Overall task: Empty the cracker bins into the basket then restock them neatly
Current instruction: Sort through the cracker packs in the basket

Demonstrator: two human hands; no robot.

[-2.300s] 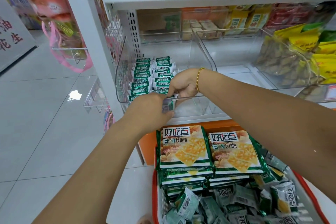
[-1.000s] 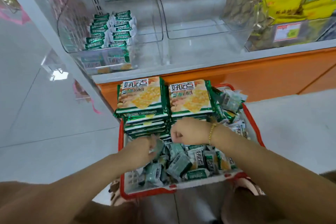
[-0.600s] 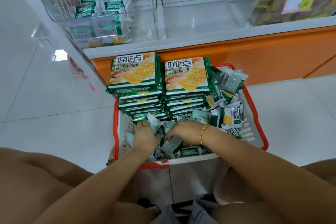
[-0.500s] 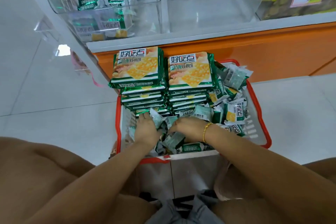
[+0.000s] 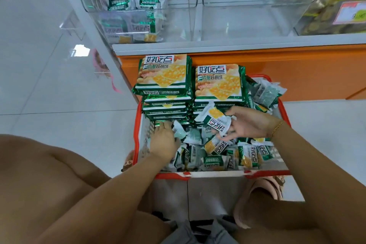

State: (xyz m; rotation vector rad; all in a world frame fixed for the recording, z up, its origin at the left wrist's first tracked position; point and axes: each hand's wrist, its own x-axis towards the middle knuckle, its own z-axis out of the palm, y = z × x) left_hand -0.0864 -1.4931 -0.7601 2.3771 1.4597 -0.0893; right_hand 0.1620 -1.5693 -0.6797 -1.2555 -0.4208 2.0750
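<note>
One cracker packet [image 5: 216, 123] is now pinched by R hand [image 5: 249, 126] and held just above the loose pile in the basket [image 5: 135, 134]; 0.5 s ago both hands were buried there. L hand [image 5: 164, 139] is down among the pkts, grip can't be told. Bin [image 5: 178, 16] beyond the basket is only part-filled, so restocking is judged ongoing.

One head view: wide-angle, worn on your head, tipped steeply down and forward. The basket [image 5: 135, 136] sits close at mid-frame, the clear bins [image 5: 247, 16] run along the top edge, your legs [image 5: 49, 188] fill the lower corners. Upper right is blurred, likely lens edge.
</note>
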